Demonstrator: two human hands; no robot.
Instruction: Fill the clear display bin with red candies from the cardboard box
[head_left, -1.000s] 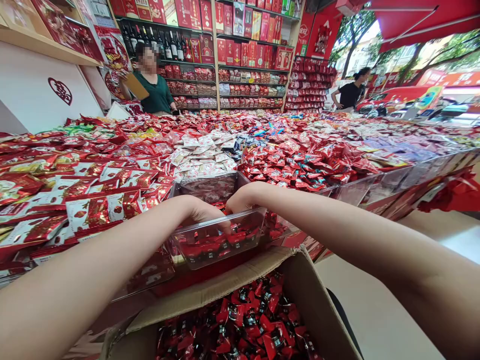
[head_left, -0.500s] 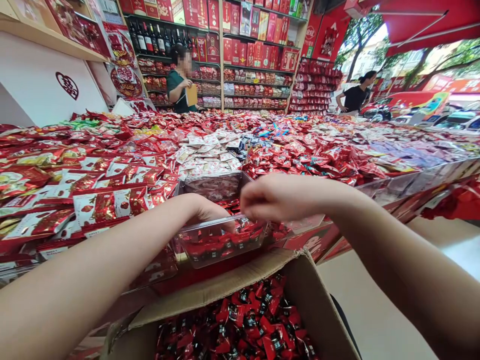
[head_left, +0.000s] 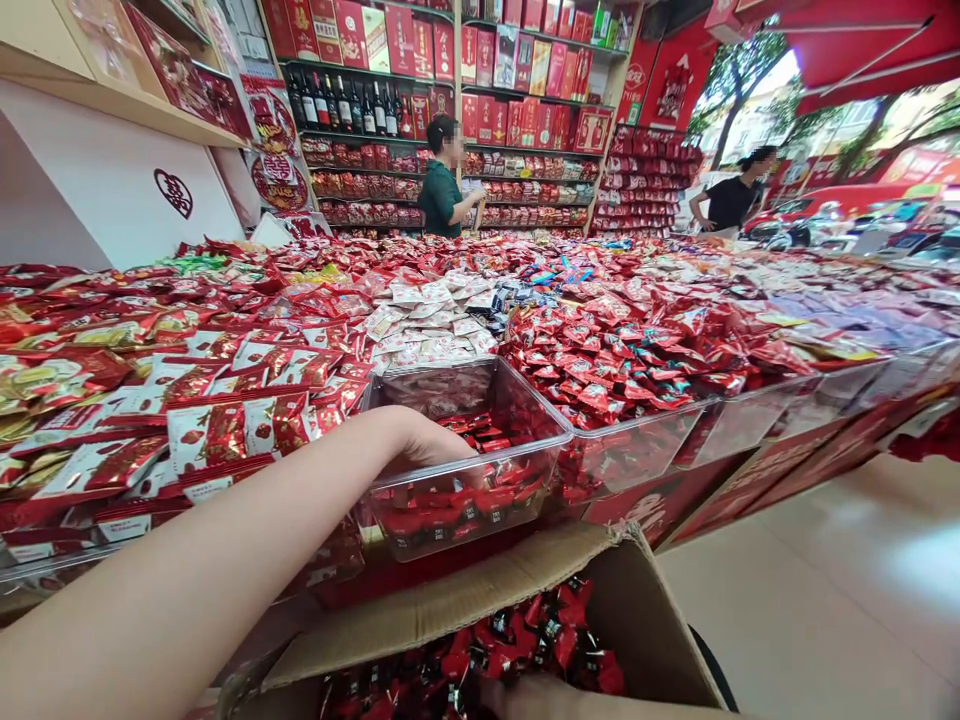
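My left hand (head_left: 439,440) reaches down into a clear plastic bin (head_left: 555,436), its fingers among red-and-black wrapped candies (head_left: 484,505) at the bottom. The bin's front wall and the candies blur those fingers from sight. Lower down, my right hand (head_left: 536,695) is in an open cardboard box (head_left: 442,605) at the bottom edge of the view. It touches a heap of the same kind of wrapped candies (head_left: 517,635). Motion smears it, and its fingertips are sunk among the wrappers.
Red-and-white snack packets (head_left: 240,430) pile up left of the bin. White packets (head_left: 431,320) lie behind it, red ones (head_left: 607,350) to its right. A person in green (head_left: 442,190) stands by the back shelves, another in black (head_left: 731,200) at the far right.
My right hand has dropped from above the bin into the cardboard box. My left hand stays in the bin. The person in green has moved right, and the view has shifted slightly.
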